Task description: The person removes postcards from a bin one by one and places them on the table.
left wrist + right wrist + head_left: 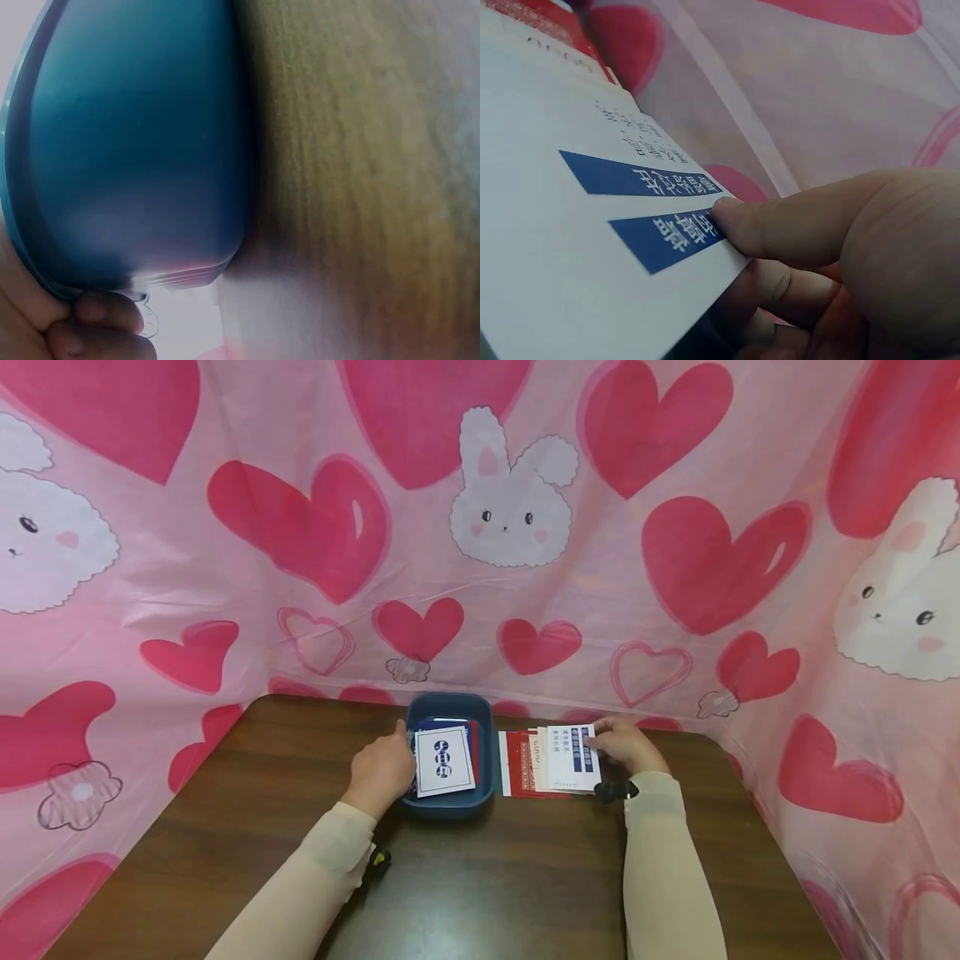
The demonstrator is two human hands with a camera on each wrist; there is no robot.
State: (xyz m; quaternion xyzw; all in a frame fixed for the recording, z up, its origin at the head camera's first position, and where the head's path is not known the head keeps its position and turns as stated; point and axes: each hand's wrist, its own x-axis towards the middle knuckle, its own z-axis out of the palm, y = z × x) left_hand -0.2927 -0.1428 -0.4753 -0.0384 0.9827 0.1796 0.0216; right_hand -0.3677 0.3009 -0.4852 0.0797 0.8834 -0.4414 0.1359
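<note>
My left hand (382,770) grips the left rim of a blue plastic bin (447,810); in the left wrist view its curled fingers (109,311) hold the rim of the bin (142,135). Inside the bin lies a white card (444,762) with dark blue print, on top of blue and red cards. To the right, my right hand (626,745) pinches the edge of a white card with blue bands (572,772), thumb on top and fingers beneath, as the right wrist view shows. Under that card, red and cream cards (517,764) fan out leftward.
The bin and the fanned cards are near the back of a dark brown wooden table (495,893). A pink cloth (525,593) with hearts and rabbits hangs behind the table and along both sides.
</note>
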